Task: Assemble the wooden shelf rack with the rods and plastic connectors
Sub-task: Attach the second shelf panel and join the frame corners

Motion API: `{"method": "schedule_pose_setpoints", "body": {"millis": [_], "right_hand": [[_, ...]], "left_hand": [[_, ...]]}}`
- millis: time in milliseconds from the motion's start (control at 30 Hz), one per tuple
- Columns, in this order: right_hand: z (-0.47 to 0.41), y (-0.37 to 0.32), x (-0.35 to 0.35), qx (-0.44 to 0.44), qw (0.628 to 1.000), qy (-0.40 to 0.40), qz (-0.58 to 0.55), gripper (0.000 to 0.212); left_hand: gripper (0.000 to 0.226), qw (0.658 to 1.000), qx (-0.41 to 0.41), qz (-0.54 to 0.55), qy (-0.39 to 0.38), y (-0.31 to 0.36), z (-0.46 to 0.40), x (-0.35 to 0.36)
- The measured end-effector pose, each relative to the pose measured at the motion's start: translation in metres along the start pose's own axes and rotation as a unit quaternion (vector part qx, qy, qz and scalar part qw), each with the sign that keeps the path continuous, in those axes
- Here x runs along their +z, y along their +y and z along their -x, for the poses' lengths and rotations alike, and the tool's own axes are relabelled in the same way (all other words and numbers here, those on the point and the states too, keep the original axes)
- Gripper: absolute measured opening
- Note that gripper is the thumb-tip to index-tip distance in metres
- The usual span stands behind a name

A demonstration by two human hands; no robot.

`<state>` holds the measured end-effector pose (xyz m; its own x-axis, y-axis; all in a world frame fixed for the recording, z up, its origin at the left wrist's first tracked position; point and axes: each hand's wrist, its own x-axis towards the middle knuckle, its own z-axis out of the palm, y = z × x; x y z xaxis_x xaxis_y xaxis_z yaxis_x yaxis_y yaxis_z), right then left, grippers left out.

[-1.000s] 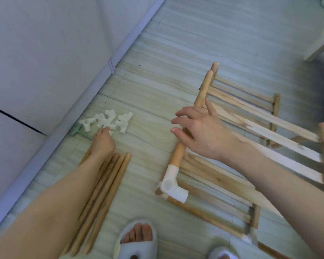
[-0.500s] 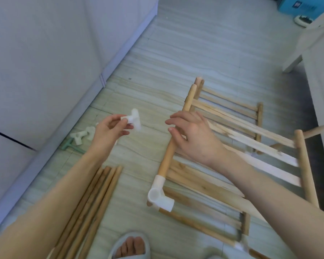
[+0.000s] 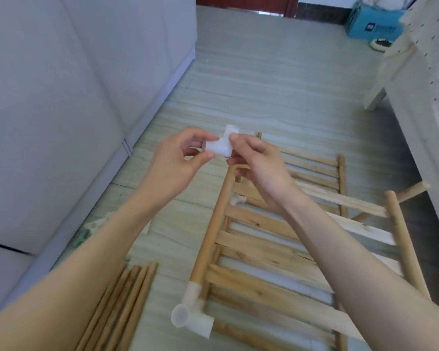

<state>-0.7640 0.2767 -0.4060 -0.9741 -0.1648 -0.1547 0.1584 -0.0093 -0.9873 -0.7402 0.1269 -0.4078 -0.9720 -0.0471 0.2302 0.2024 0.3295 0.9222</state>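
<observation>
While pinched between both hands (image 3: 174, 160) (image 3: 259, 165), white connector (image 3: 219, 146), seemingly above bare floor (image 3: 276, 92).

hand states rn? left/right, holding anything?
Left hand: fingers and thumb pinch one end of the white plastic connector.
Right hand: fingertips pinch the same connector's other side.

Both forearms are bare to the elbow, with no sleeves showing. The left hand (image 3: 174, 158) and right hand (image 3: 260, 164) are bare, fingernails short and plain.
</observation>
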Motion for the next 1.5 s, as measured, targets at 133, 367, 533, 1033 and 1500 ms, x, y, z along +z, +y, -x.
{"method": "schedule_pose_setpoints", "body": {"millis": [133,367,533,1033,1500], "right_hand": [[-0.026,-0.006,-0.012,-0.059,0.996,0.047,0.037,0.007],[-0.07,-0.003,-0.045,-0.073,0.988,0.043,0.13,0.009],[-0.096,0.003,-0.065,-0.039,0.986,-0.013,0.161,0.021],[-0.117,0.016,-0.063,-0.058,0.974,-0.084,0.202,0.023],[-0.131,0.026,-0.064,-0.053,0.978,0.057,0.196,0.021]], "left_hand": [[0.023,0.996,0.056,-0.067,0.016,0.004,-0.027,0.019],[0.018,0.999,0.03,-0.033,0.02,-0.02,-0.056,0.05],[0.028,0.996,-0.036,-0.07,0.048,-0.043,-0.077,0.053],[0.008,0.991,-0.131,0.022,0.031,-0.047,-0.086,0.07],[0.01,0.914,-0.341,0.181,-0.122,-0.045,-0.076,0.059]]}}
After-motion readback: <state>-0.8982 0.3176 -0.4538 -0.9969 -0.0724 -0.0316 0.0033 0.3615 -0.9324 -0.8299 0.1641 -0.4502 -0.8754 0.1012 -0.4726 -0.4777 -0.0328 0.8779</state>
